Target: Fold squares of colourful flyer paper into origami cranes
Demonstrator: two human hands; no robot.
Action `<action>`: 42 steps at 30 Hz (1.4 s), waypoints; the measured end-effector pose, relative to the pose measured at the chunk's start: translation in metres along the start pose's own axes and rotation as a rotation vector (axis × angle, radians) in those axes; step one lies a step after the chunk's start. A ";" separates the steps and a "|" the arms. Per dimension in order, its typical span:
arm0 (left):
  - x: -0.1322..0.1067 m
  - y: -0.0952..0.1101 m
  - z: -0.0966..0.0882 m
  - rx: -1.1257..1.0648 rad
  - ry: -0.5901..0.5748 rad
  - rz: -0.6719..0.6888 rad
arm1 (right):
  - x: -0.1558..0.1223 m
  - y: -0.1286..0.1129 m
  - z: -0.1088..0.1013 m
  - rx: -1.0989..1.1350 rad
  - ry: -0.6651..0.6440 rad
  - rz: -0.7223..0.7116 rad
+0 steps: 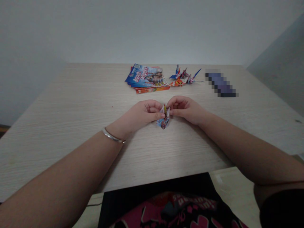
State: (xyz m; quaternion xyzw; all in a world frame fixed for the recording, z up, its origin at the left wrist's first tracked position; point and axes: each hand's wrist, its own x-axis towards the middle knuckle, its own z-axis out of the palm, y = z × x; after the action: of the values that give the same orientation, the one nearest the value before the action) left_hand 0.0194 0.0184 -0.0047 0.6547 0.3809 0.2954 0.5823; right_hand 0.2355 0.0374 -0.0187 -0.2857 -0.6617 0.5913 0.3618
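A small piece of folded printed paper [163, 122], pointed at top and bottom, is held up between my two hands over the table. My left hand [150, 110] pinches it from the left, its thumb lying across the front. From the other side my right hand [184, 108] grips the paper's right edge between thumb and curled fingers. Beyond the hands lies a stack of colourful printed leaflets [147, 77]. Several folded paper cranes [185, 77] of similar printed paper rest together to the right of that stack.
A dark, pixelated flat object [222, 84] lies at the back right of the pale wooden table [71, 104]. The table's back edge meets a wall. Close to my body, the near edge has a black area [156, 186] in front of it.
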 end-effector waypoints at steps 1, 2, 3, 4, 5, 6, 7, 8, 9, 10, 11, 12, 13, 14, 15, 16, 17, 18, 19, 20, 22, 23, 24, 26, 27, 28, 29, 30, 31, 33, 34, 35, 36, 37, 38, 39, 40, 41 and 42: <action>0.000 0.000 0.000 -0.002 -0.006 0.003 | 0.000 0.000 0.000 -0.002 -0.002 0.000; 0.000 0.000 0.000 -0.003 -0.011 0.007 | 0.000 0.000 0.000 -0.001 -0.004 -0.001; 0.000 0.000 0.000 -0.004 -0.013 0.012 | 0.000 0.000 0.000 0.004 -0.006 0.000; 0.000 0.000 0.001 -0.008 -0.013 0.014 | 0.000 -0.001 0.001 0.009 -0.007 0.005; 0.000 0.001 0.001 -0.012 -0.013 0.013 | -0.001 -0.001 0.001 0.011 -0.007 0.015; 0.000 0.001 0.001 -0.019 -0.012 0.009 | -0.001 -0.001 0.001 0.014 -0.007 0.024; 0.000 0.001 0.001 -0.025 -0.014 0.005 | -0.001 -0.002 0.001 0.014 -0.008 0.033; 0.000 0.002 0.001 -0.034 -0.018 0.003 | -0.001 -0.002 0.000 0.012 -0.009 0.040; 0.000 0.002 0.001 -0.044 -0.027 0.001 | -0.001 -0.002 0.000 0.006 -0.011 0.045; 0.000 0.002 0.001 -0.050 -0.040 0.000 | -0.001 -0.002 0.000 -0.003 -0.013 0.046; 0.000 0.002 0.001 -0.053 -0.053 -0.001 | -0.001 -0.001 -0.001 -0.016 -0.015 0.043; 0.000 0.001 0.000 -0.051 -0.061 -0.003 | 0.000 -0.001 -0.001 -0.033 -0.015 0.036; 0.000 0.001 0.000 -0.046 -0.063 -0.004 | 0.000 0.000 -0.001 -0.057 -0.014 0.027; 0.000 0.001 0.000 -0.042 -0.061 -0.002 | -0.001 0.000 0.000 -0.086 -0.013 0.014; 0.001 0.001 0.000 -0.040 -0.056 0.003 | -0.001 0.000 0.001 -0.120 -0.013 0.000; 0.001 0.001 0.000 -0.042 -0.051 0.011 | -0.002 0.000 0.002 -0.161 -0.012 -0.013; 0.001 0.001 0.001 -0.045 -0.051 0.019 | -0.003 -0.001 0.003 -0.212 -0.008 -0.024; 0.000 0.001 0.001 -0.044 -0.051 0.027 | -0.004 -0.003 0.004 -0.269 0.001 -0.040; 0.000 0.001 0.002 -0.040 -0.051 0.035 | -0.005 -0.004 0.006 -0.333 0.017 -0.063; 0.000 0.001 0.002 -0.033 -0.049 0.042 | -0.007 -0.006 0.007 -0.399 0.038 -0.096; 0.000 0.001 0.003 -0.018 -0.041 0.056 | -0.008 -0.010 0.008 -0.528 0.089 -0.188; 0.000 0.001 0.004 -0.017 -0.040 0.065 | -0.009 -0.011 0.008 -0.586 0.110 -0.236; 0.000 0.000 0.004 -0.021 -0.041 0.074 | -0.010 -0.012 0.008 -0.638 0.126 -0.275; 0.001 -0.002 0.004 -0.039 -0.044 0.087 | -0.010 -0.013 0.007 -0.720 0.141 -0.328; 0.001 -0.003 0.004 -0.049 -0.044 0.091 | -0.010 -0.013 0.006 -0.748 0.140 -0.346; 0.002 -0.004 0.005 -0.058 -0.043 0.091 | -0.011 -0.013 0.005 -0.769 0.136 -0.362; 0.002 -0.004 0.005 -0.063 -0.042 0.089 | -0.011 -0.013 0.004 -0.783 0.130 -0.376; 0.002 -0.004 0.005 -0.060 -0.040 0.086 | -0.011 -0.013 0.003 -0.793 0.126 -0.388; 0.002 -0.004 0.005 -0.054 -0.043 0.085 | -0.011 -0.013 0.003 -0.802 0.125 -0.396; 0.001 -0.003 0.005 -0.034 -0.047 0.084 | -0.012 -0.013 0.001 -0.819 0.130 -0.403; 0.000 -0.002 0.005 -0.021 -0.047 0.083 | -0.012 -0.013 0.001 -0.828 0.134 -0.404; -0.001 -0.002 0.005 -0.010 -0.044 0.084 | -0.012 -0.014 0.001 -0.840 0.136 -0.405; -0.001 -0.001 0.005 0.000 -0.038 0.089 | -0.012 -0.015 0.001 -0.853 0.138 -0.407; -0.002 -0.001 0.005 0.010 -0.028 0.095 | -0.012 -0.016 0.001 -0.869 0.143 -0.408; -0.002 0.000 0.005 0.021 -0.018 0.102 | -0.012 -0.017 0.002 -0.887 0.152 -0.409; -0.002 0.000 0.005 0.030 -0.014 0.109 | -0.012 -0.018 0.003 -0.904 0.163 -0.412; -0.002 0.000 0.005 0.035 -0.013 0.111 | -0.012 -0.018 0.004 -0.920 0.173 -0.418; -0.002 0.000 0.005 0.043 -0.015 0.110 | -0.012 -0.019 0.005 -0.934 0.183 -0.427; -0.002 0.000 0.005 0.054 -0.016 0.108 | -0.012 -0.020 0.006 -0.944 0.192 -0.435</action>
State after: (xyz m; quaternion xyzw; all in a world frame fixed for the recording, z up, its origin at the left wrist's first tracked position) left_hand 0.0219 0.0139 -0.0056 0.6923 0.3481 0.3107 0.5505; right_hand 0.2380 0.0216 -0.0012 -0.3266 -0.8639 0.1115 0.3669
